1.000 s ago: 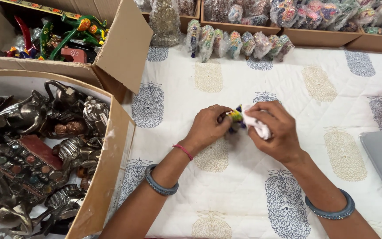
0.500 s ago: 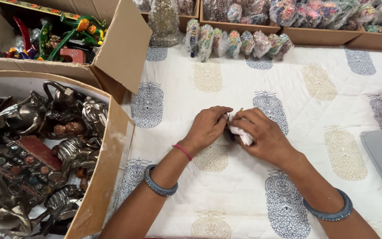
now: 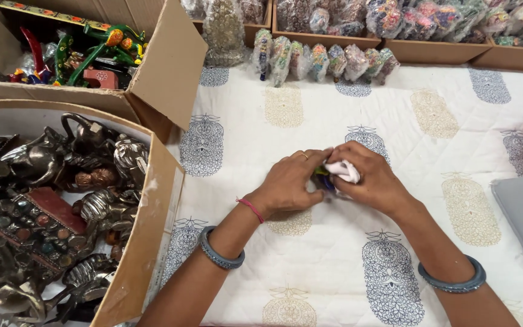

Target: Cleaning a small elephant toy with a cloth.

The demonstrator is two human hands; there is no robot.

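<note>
Both hands meet over the quilted white printed cloth (image 3: 394,109): the left hand (image 3: 289,184) curls its fingers around a small, colourful painted figurine (image 3: 321,177), while the right hand (image 3: 373,181) clamps a crumpled white wrapping (image 3: 343,170) down onto it. The figurine sits squeezed between the two palms, mostly hidden, and an open cardboard box of dark metal figures (image 3: 49,206) lies well off beyond the left forearm.

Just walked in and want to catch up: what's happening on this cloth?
A person's left hand and right hand meet over a printed quilted cloth, together gripping a small colourful figurine partly covered by white wrapping. A cardboard box of metal figurines sits to the left; wrapped figurines line the far edge.
</note>
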